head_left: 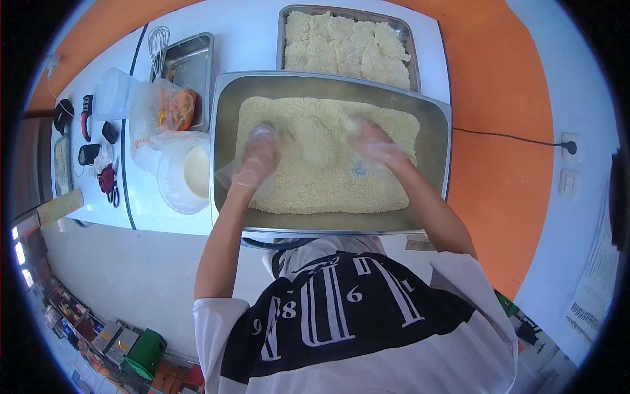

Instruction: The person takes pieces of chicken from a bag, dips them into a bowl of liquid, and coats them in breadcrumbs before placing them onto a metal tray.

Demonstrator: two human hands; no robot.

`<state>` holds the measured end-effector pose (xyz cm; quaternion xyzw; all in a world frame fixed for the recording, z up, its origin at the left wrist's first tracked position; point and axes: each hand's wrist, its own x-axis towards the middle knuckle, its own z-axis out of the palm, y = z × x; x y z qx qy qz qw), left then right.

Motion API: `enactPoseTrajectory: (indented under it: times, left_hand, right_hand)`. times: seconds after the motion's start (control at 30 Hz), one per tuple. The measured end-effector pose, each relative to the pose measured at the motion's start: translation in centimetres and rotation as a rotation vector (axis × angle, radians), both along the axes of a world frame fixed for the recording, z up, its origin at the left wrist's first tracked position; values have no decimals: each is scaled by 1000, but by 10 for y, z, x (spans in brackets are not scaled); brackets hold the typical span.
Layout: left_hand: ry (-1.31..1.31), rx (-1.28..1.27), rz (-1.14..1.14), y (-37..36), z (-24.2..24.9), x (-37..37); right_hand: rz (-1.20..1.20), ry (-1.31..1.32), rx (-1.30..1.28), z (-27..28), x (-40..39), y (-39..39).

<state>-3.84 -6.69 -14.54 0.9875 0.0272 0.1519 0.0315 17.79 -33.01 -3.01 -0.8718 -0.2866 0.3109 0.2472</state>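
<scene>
A deep metal pan (430, 164) in front of me holds a wide bed of pale yellow breadcrumbs (328, 190). Near the middle, a crumb-covered piece (314, 141) forms a rounded mound; what lies under the coating is hidden. My left hand (259, 157), in a clear plastic glove, is over the crumbs left of the mound, its fingers smeared by motion. On the other side my right hand (375, 143), gloved too, has its fingers curled in with crumbs at the tips. Neither hand appears to touch the mound.
Behind the pan stands a tray (417, 75) of breaded pieces (344, 46). To the left are a tub of pale batter (195, 172), a plastic bag with orange food (178, 108), a whisk (159, 49) in a metal tray (205, 72), and a knife sharpener (86, 115).
</scene>
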Motion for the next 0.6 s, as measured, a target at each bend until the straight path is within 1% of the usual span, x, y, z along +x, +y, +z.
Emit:
enactPoseTrajectory:
  times: [0.03,0.07,0.1,0.13,0.17,0.2,0.23,0.27,0.3,0.33,0.37,0.4,0.43,0.47,0.5,0.53,0.57,0.6]
  left_hand:
    - [5,-3,2,-7,-40,-17]
    - [129,321,-86,-18,-85,-38]
    - [251,646,-175,-26,-105,-52]
    - [251,643,-178,-34,-77,-50]
    - [477,203,-239,-48,-21,-39]
    - [688,-246,-292,-62,12,-34]
    - [691,-247,-300,-74,6,-42]
    - [696,-221,-389,-84,0,-49]
    - [695,-191,-476,-90,-5,-51]
    - [694,-188,-477,-92,8,-44]
    - [745,-588,-387,-94,22,-39]
    - [777,-988,-280,-95,45,-32]
    - [774,-988,-277,-98,71,-24]
    - [809,-1162,99,-101,103,-16]
    - [825,-1314,487,-100,132,-9]
    - [827,-1316,485,-92,161,-4]
    - [730,-1324,414,-82,187,4]
    - [630,-1330,345,-75,198,7]
  right_hand:
    - [76,39,-68,-3,-11,-12]
    - [153,76,-134,-4,-23,-21]
    - [138,194,-246,0,-36,-20]
    - [119,314,-360,3,-49,-17]
    - [113,317,-363,3,-60,-14]
    - [132,421,-389,2,-70,-11]
    - [151,526,-412,2,-79,-13]
    - [147,529,-412,5,-88,-19]
    - [69,598,-313,9,-97,-24]
    - [-6,666,-214,13,-100,-25]
    - [-6,664,-212,19,-98,-25]
    - [-65,759,-128,34,-93,-23]
    - [-123,852,-45,45,-89,-21]
    - [-120,851,-46,47,-83,-18]
    - [-89,817,35,47,-74,-15]
    - [-61,782,115,49,-65,-11]
    - [-66,781,113,63,-53,-2]
    - [-31,728,4,85,-40,11]
